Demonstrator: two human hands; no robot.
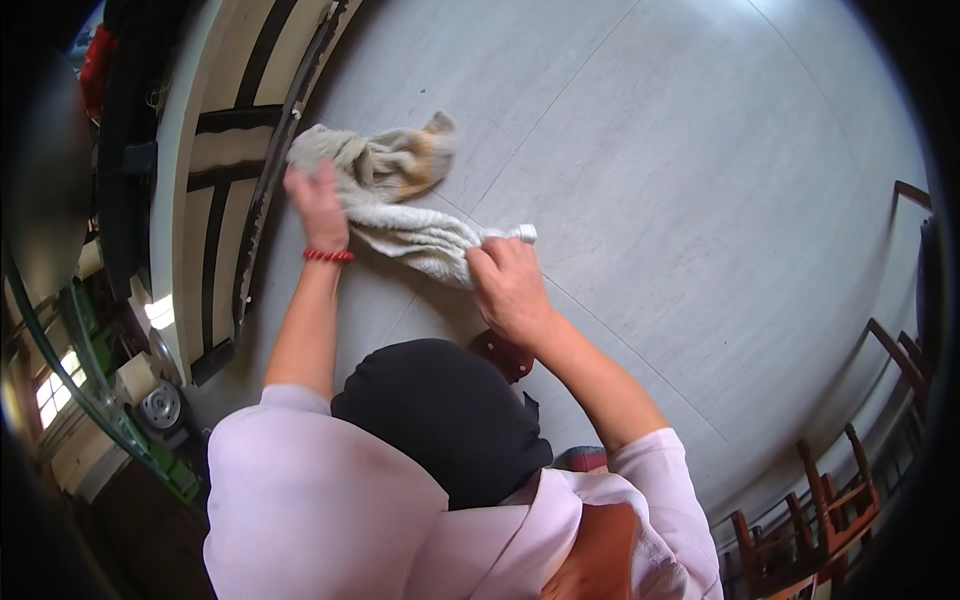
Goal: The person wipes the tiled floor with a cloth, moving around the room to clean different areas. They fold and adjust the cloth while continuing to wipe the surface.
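A long, twisted towel-like cloth (420,236), whitish with a stained yellow-brown end, stretches between my hands above the tiled floor. My right hand (510,281) is closed around its white end, and a short bit sticks out past the fist. My left hand (321,206), somewhat blurred and with a red bracelet at the wrist, lies against the bunched part near the cabinet; its fingers are partly hidden by the cloth, so its grip is unclear. The stained end trails off beyond the left hand.
A cabinet-like panel in cream and dark trim (232,150) stands close on the left. Grey floor tiles (637,187) spread ahead and right. Wooden chairs (832,510) are at the lower right. Metal and green framework (161,457) is at the lower left. A red shoe (510,358) shows below the right hand.
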